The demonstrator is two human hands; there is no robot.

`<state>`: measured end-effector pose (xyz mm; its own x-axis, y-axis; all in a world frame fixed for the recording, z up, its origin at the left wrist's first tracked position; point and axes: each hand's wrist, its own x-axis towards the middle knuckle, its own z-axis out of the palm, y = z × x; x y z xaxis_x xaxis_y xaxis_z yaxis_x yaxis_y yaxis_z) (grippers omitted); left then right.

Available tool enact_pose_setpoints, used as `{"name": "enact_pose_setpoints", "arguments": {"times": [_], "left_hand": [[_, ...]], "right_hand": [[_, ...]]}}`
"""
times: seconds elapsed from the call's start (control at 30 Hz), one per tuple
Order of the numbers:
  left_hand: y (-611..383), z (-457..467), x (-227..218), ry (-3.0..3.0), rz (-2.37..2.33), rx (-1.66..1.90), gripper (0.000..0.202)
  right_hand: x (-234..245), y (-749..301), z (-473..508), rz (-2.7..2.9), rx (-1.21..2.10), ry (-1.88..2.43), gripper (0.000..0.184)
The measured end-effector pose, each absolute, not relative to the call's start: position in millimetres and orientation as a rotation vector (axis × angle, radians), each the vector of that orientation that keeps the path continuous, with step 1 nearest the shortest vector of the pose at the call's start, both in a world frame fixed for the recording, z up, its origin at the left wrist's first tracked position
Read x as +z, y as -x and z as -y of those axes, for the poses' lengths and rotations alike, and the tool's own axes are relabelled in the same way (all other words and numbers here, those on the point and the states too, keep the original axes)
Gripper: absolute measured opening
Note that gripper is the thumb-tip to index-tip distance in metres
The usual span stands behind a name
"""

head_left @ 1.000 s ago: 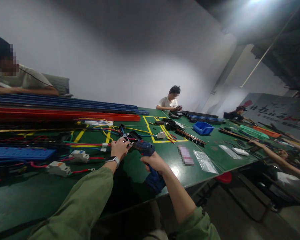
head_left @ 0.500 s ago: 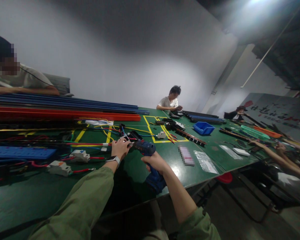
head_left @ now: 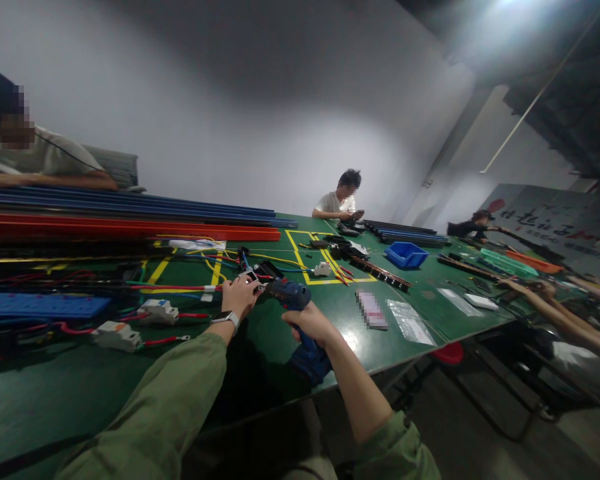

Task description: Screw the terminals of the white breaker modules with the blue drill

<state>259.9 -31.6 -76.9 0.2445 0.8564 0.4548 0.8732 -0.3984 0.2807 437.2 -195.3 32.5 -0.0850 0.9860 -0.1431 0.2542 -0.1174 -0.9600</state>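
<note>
My right hand (head_left: 311,323) is closed round the grip of a blue cordless drill (head_left: 300,330), whose nose points left toward my left hand (head_left: 239,296). The fingers of my left hand are wrapped round a small white breaker-like part (head_left: 251,277) with red wires running from it. A watch (head_left: 226,319) sits on my left wrist. Both sleeves are olive green. Both hands hover just above the green table (head_left: 280,347), near its front edge.
White circuit breakers (head_left: 156,309) (head_left: 116,335) with red leads lie to the left. Long red and blue rails (head_left: 130,230) run along the far side. A blue bin (head_left: 406,255), plastic bags (head_left: 409,322) and a red stool (head_left: 449,353) are to the right. Other people sit around the table.
My hands and the drill stay almost where they were. A co-worker's arm at the far right has shifted slightly.
</note>
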Motion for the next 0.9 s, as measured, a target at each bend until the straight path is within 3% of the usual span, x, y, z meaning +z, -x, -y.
{"name": "enact_pose_setpoints", "arguments": {"times": [0.9], "left_hand": [[-260.3,30.0,-79.7,2.458,1.707,-0.882,0.026]], "right_hand": [[33.0,-437.8,194.4,1.418,1.271,1.477,0.007]]}}
